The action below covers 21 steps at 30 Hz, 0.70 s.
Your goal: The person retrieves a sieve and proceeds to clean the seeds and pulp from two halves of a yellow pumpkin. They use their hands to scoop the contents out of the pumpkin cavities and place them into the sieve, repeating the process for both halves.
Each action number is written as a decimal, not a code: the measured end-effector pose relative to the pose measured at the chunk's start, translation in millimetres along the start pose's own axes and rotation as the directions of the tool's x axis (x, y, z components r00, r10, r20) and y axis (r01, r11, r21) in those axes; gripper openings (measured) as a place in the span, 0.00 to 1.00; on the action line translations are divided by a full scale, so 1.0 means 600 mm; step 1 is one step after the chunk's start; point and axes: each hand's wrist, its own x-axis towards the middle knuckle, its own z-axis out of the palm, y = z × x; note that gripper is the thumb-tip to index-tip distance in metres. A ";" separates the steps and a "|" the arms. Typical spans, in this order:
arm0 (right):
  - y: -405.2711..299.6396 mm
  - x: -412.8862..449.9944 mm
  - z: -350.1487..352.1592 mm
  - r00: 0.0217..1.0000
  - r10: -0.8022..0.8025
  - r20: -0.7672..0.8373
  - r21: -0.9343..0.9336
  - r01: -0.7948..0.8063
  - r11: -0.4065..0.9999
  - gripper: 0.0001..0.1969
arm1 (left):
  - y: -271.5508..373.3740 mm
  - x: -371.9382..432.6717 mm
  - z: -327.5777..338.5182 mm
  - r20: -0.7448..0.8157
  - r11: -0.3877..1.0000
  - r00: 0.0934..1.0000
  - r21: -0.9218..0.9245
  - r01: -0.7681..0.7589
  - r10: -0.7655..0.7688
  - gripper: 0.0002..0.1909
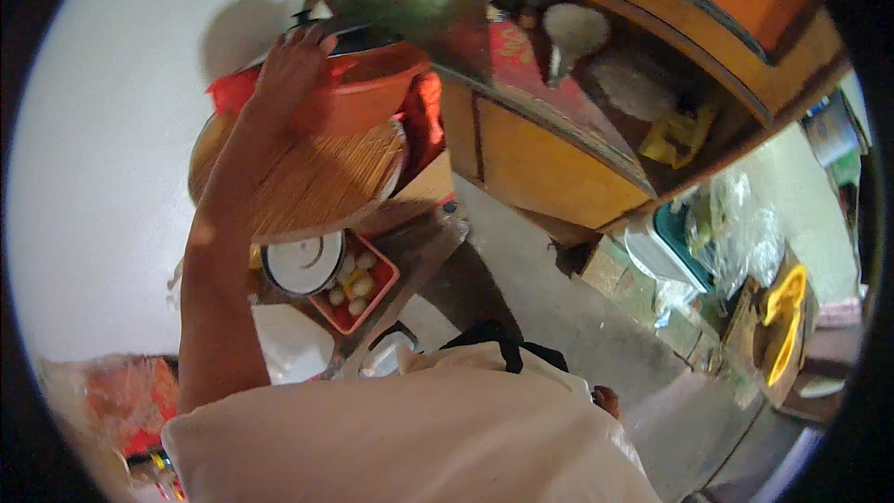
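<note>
My left hand reaches forward over an orange plastic basin, its fingers bent near the far rim. Just beyond the fingertips is a small black knob-like part, and a dark, shiny round item lies beside them at the basin. Whether the fingers grip either one is hidden. Under the basin is a round tray of thin slats, with red plastic hanging at its right. Past the shirt's right edge a small bit of skin shows, perhaps fingers of my right hand; what they do is unclear.
Below the tray stand a white-lidded round container and a pink-rimmed basket of egg-like balls. An open wooden cabinet fills the upper right. On the right are plastic bags and a yellow object. A wall bounds the left.
</note>
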 end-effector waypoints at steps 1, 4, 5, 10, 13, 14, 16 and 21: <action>-0.030 -0.006 0.010 1.000 -0.017 0.004 -0.054 0.017 0.998 0.13 | -0.002 0.003 -0.001 0.187 0.994 0.979 -0.053 0.091 -0.080 0.08; -0.058 0.020 0.013 1.000 -0.005 -0.003 -0.082 0.005 0.997 0.13 | -0.018 -0.002 -0.011 0.478 0.957 0.857 -0.102 0.272 -0.193 0.08; -0.043 0.039 0.009 1.000 -0.002 -0.018 -0.049 0.001 0.999 0.13 | -0.013 -0.012 -0.008 0.424 0.965 0.887 -0.098 0.243 -0.180 0.08; -0.042 0.056 -0.017 1.000 -0.018 0.018 -0.058 0.019 0.998 0.16 | 0.037 -0.063 -0.011 0.244 0.985 0.955 0.007 0.175 -0.171 0.07; -0.065 0.014 -0.008 0.999 -0.045 -0.002 -0.139 0.045 0.989 0.14 | 0.072 -0.082 -0.049 0.164 0.960 0.947 0.005 0.280 -0.277 0.07; -0.070 0.001 -0.009 0.998 -0.066 0.005 -0.173 0.066 0.983 0.14 | 0.087 -0.095 -0.066 0.110 0.949 0.943 0.006 0.316 -0.315 0.07; -0.049 -0.008 -0.008 0.997 -0.080 -0.001 -0.237 0.078 0.968 0.14 | 0.104 -0.112 -0.087 0.049 0.928 0.928 -0.019 0.372 -0.370 0.07; 0.083 0.046 -0.022 0.938 -0.341 0.065 -0.433 0.334 0.837 0.14 | 0.094 -0.143 -0.096 0.035 0.858 0.869 -0.146 0.493 -0.493 0.11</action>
